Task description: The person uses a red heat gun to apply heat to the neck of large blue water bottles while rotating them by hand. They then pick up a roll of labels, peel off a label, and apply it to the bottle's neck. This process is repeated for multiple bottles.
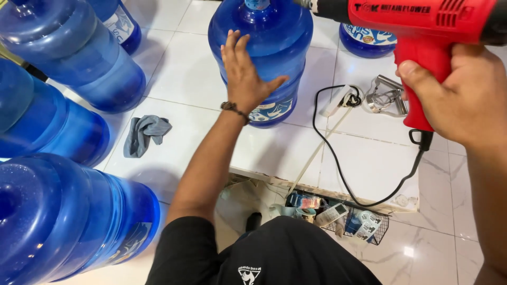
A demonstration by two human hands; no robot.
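My left hand (pixel 245 74) lies flat with fingers spread on the side of a large blue water jug (pixel 280 37) that stands upright on the white tiled platform (pixel 185 74). A beaded bracelet sits on that wrist. My right hand (pixel 465 95) grips the handle of a red heat gun (pixel 422 31), held up at the top right with its nozzle pointing left toward the jug's capped neck. The gun's black cord (pixel 338 163) runs down across the tiles to a white power strip (pixel 338 100).
Several more blue jugs lie on their sides at the left (pixel 58 211), and another stands at the top right (pixel 364 39). A grey rag (pixel 143 134) lies on the tiles. A metal clamp (pixel 388 95) rests by the power strip. A wire basket (pixel 359 224) of small items sits below the platform edge.
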